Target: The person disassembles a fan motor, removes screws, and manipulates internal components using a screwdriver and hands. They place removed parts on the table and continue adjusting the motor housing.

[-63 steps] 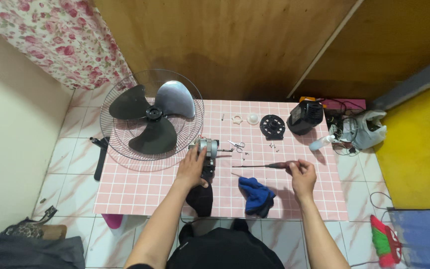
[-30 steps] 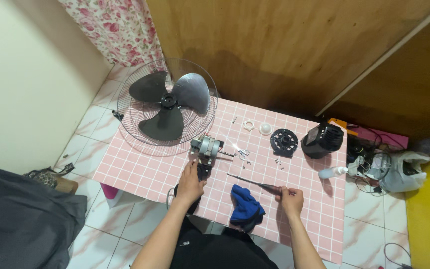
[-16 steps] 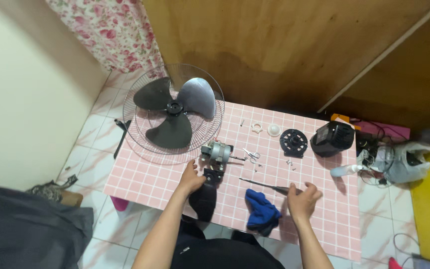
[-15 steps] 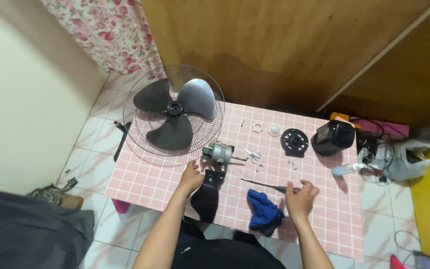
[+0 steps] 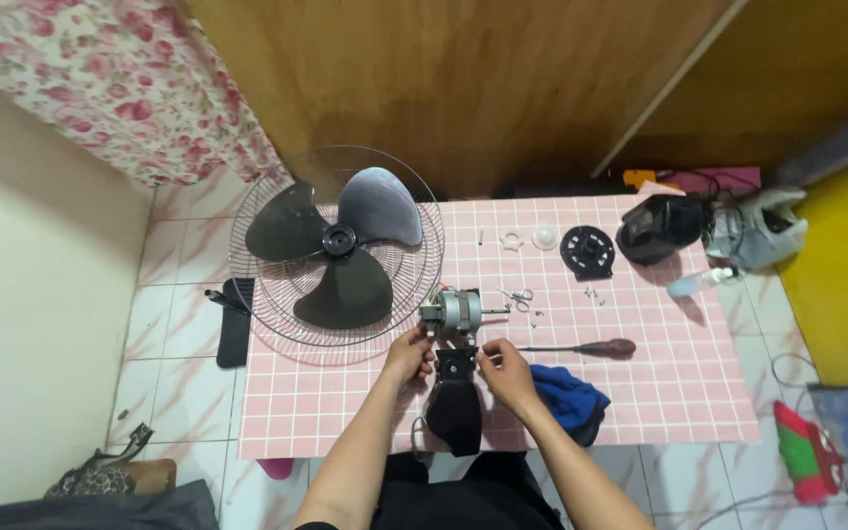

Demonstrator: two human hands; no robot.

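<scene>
Both hands meet at the fan motor (image 5: 451, 312), which sits near the front-middle of the pink table (image 5: 660, 393) atop a black neck piece (image 5: 453, 407). The left hand (image 5: 410, 353) pinches at the motor's lower left; the right hand (image 5: 504, 371) grips at its lower right, though what its fingertips hold is too small to tell. A screwdriver (image 5: 581, 347) lies just right, beside a blue cloth (image 5: 566, 393). The blade (image 5: 341, 245) rests on its grille (image 5: 267, 314).

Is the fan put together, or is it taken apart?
Taken apart: the blade lies on the grille, and the motor sits separately on the table.
</scene>
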